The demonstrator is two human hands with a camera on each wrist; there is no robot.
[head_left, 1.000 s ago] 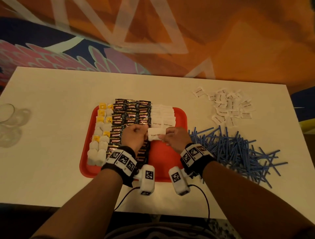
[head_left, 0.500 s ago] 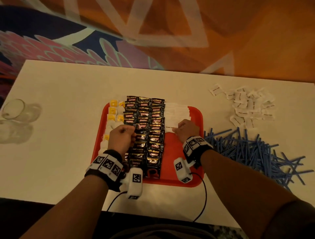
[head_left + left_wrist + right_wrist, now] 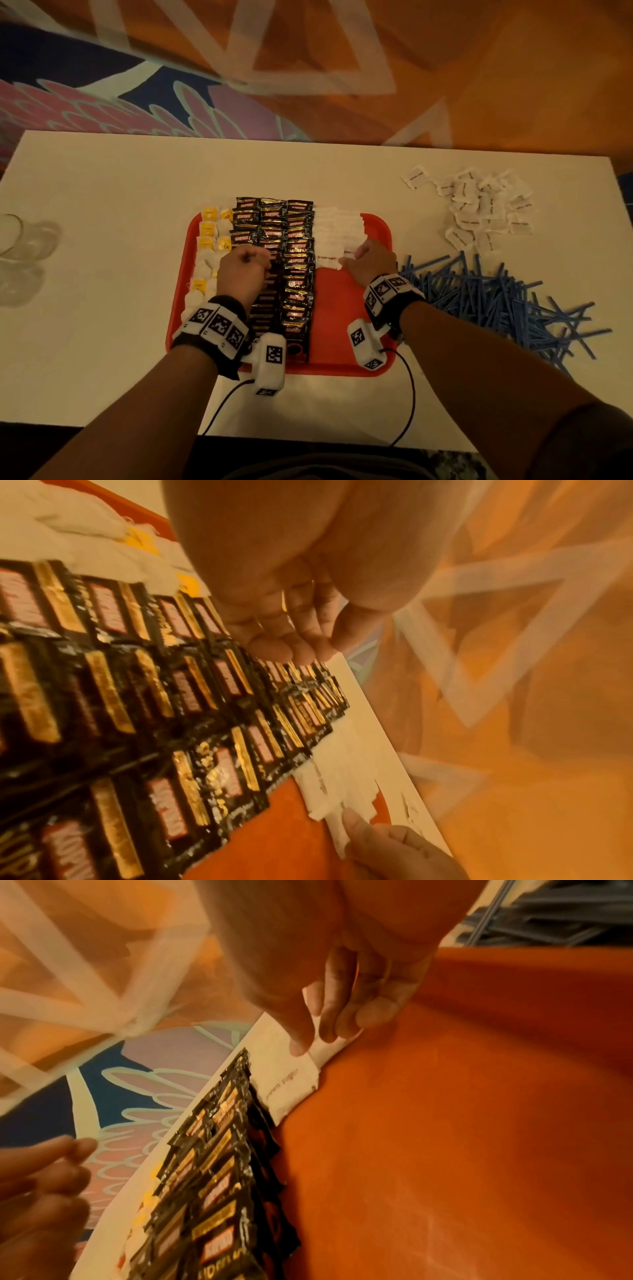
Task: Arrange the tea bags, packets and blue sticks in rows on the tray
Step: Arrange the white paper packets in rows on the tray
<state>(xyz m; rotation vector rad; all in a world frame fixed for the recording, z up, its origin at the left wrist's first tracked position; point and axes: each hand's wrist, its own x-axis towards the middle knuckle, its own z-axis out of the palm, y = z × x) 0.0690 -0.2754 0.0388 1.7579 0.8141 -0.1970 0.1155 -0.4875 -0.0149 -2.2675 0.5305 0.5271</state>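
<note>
On the red tray [image 3: 337,310], right hand [image 3: 371,262] fingers pinch a half-hidden white packet [image 3: 327,1045]; left hand [image 3: 245,270] curled, empty.

Dim, warm orange light throughout (perhaps from overhead); wrist views blurred, stretched at edges.

The tray [image 3: 376,363] sits mid-frame on the tabletop [image 3: 102,342]; on it, tea bags [image 3: 205,260] left, coffee packets [image 3: 298,274] centre, sugar packets [image 3: 337,228] right; loose packets [image 3: 479,205] upper right; sticks [image 3: 496,301] right.
</note>
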